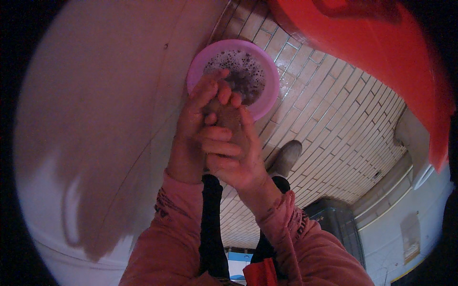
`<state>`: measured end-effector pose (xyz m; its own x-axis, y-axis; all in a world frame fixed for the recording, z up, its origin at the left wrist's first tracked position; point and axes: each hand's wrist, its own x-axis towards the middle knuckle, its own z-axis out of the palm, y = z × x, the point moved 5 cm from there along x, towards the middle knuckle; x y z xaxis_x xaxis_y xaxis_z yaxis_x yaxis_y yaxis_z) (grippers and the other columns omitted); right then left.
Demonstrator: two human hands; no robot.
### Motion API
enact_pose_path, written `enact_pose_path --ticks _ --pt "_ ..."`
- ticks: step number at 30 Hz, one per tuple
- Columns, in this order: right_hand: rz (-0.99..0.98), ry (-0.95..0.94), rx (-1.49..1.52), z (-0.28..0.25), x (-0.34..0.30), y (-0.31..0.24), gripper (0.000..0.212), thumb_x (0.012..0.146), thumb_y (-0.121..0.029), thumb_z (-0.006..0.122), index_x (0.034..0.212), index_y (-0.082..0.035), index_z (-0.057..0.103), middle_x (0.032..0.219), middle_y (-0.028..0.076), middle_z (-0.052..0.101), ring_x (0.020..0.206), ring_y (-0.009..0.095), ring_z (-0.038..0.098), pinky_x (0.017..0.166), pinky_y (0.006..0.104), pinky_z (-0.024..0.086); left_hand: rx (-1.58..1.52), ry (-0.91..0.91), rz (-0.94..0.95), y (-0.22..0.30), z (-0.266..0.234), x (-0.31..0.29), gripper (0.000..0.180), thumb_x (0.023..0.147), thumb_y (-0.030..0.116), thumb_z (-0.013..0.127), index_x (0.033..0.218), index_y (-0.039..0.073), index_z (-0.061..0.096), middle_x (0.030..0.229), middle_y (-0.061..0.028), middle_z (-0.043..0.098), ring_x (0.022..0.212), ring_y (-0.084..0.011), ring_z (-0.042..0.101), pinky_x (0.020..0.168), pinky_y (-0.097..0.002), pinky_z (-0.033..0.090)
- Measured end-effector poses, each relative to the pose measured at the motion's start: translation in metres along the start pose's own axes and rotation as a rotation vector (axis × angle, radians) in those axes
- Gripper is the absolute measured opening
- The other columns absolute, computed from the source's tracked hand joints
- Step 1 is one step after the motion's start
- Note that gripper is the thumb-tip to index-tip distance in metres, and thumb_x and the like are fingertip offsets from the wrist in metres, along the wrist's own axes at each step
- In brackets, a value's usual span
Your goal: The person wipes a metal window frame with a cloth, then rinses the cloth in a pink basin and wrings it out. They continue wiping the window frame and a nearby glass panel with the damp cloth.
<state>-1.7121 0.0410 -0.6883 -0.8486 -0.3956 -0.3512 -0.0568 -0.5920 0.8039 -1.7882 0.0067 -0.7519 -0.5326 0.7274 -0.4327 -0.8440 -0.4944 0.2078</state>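
My left hand [193, 109] and my right hand [241, 164] are raised close together in front of me, in pink sleeves. Between them is a brownish, flat-looking thing [231, 119], partly covered by the fingers; its kind I cannot make out. The fingers of both hands curl around it from either side. Just beyond and below the hands stands a round pink basin [273, 88] on the floor. Dark water [248, 78] with white suds fills part of it, and my left fingertips overlap its near rim in the picture.
A pale wall [105, 119] runs along the left, close to the basin. The floor [334, 128] has narrow tiles. A large red surface [372, 43] fills the upper right. My grey shoe [287, 156] stands near the basin; a dark box [334, 219] is at lower right.
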Motion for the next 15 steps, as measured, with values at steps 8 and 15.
enact_pose_path --ticks 8,15 --pt "0.152 0.398 -0.803 -0.039 -0.003 -0.051 0.025 0.097 -0.030 0.066 0.113 -0.012 0.059 0.078 -0.002 0.050 0.054 0.007 0.040 0.044 0.0242 0.031 0.542 0.242 -0.235 0.012 -0.014 0.009 0.034 0.108 0.023 0.056 0.136 0.004 0.058 0.075 0.0015 0.049 0.069 -0.0147 0.058 0.067 -0.0328 0.054" --pt "-0.123 0.667 -1.573 -0.067 0.019 -0.095 0.023 0.091 -0.026 0.065 0.100 -0.005 0.066 0.089 0.012 0.069 0.073 0.026 0.065 0.060 0.0396 0.050 1.222 0.327 -0.124 0.001 -0.047 0.025 0.026 0.108 0.022 0.053 0.128 0.007 0.062 0.073 0.0007 0.053 0.063 -0.0109 0.054 0.056 -0.0313 0.047"
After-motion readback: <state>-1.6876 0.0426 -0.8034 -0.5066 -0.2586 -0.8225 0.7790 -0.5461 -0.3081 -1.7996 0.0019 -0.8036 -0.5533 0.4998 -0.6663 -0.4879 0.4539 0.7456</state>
